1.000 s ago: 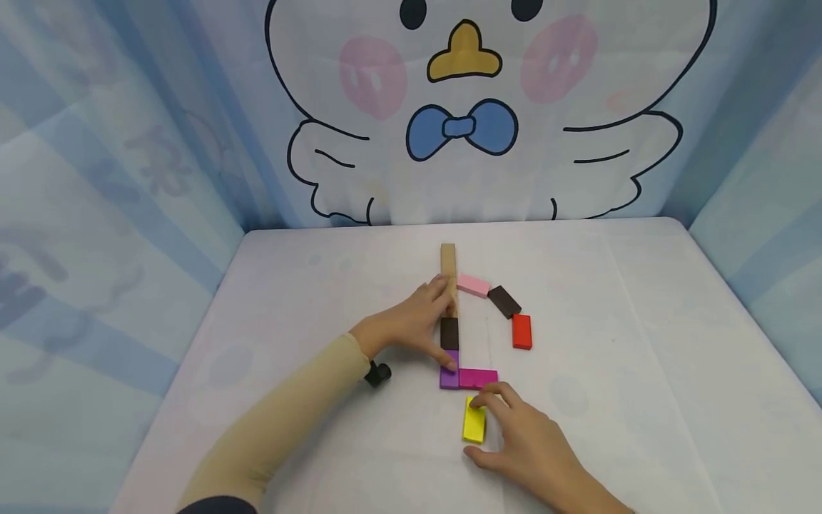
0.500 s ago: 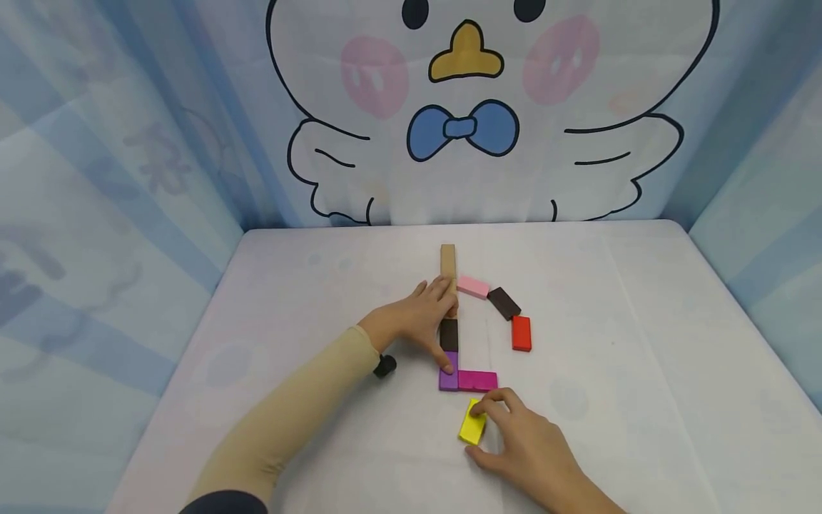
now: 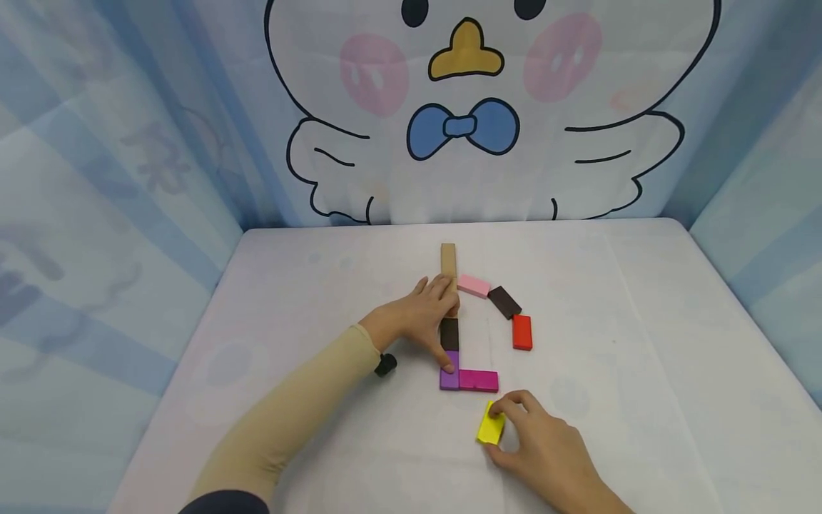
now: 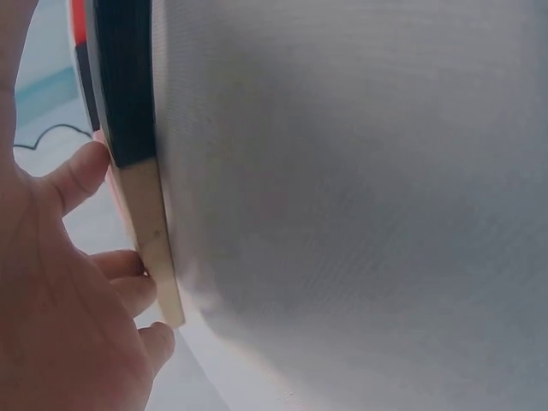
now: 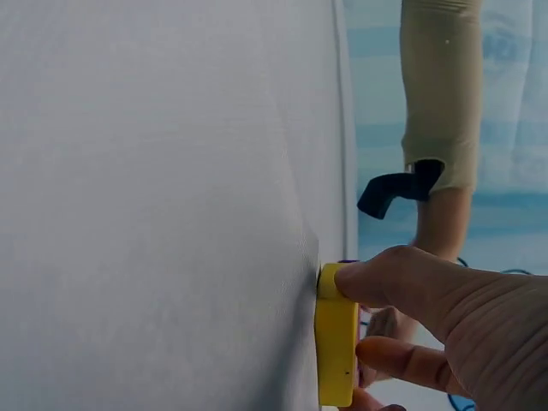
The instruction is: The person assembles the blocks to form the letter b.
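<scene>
In the head view my right hand pinches a flat yellow wooden block between thumb and fingers, low at the table surface. The right wrist view shows the thumb on one end of that yellow block. My left hand rests along a straight column of blocks, fingers spread, its thumb on the purple block. Above that lie a black block and natural wood blocks, partly hidden by the fingers. A magenta block extends rightward from the purple one.
Right of the column, a pink block, a dark brown block and a red block form a curve. A white cloth covers the table. Behind hangs a printed curtain. A black wrist camera sticks out under the left sleeve.
The yellow block has tilted and shifted right with the right hand, whose thumb has come onto its near end. The left hand stays on the column after a slight shift right.
</scene>
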The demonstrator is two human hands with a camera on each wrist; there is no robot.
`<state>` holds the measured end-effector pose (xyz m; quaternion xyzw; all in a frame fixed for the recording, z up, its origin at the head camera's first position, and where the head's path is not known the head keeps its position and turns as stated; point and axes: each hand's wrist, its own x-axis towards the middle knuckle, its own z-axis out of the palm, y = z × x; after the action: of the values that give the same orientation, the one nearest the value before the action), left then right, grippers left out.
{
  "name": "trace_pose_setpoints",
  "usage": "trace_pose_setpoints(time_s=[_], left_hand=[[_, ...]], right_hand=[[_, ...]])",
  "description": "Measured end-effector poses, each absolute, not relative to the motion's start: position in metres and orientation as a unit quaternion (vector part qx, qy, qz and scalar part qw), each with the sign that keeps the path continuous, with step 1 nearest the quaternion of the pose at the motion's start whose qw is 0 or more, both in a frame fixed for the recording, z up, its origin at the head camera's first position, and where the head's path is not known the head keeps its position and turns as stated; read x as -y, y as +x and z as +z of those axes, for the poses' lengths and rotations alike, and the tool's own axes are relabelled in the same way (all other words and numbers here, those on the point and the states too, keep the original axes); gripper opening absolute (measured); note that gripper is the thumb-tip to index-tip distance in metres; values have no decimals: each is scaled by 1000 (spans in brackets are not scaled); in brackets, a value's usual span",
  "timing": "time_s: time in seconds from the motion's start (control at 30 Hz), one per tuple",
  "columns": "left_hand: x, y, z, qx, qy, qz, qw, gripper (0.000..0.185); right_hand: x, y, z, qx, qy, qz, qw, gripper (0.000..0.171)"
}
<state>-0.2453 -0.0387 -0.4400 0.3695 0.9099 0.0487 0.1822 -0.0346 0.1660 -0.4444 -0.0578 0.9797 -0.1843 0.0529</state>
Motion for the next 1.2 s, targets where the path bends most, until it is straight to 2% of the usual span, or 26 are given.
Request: trace_pose_setpoints(time_s=[0.43, 0.7, 1.03, 1.2], left_hand=[[41, -245, -441, -908, 373, 60, 182, 89], [41, -244, -440, -908, 369, 64, 189, 89], [38, -243, -439, -910, 356, 63, 204, 90], [39, -243, -438, -911, 354, 61, 204, 90]], right_hand=[[-194, -46, -443, -985, -17, -170, 36, 39], [-200, -60, -443, -987, -28, -159, 4, 42], [-204, -77, -442, -988, -32, -152, 2, 49], [-203, -87, -443, -988, -53, -140, -29, 49]])
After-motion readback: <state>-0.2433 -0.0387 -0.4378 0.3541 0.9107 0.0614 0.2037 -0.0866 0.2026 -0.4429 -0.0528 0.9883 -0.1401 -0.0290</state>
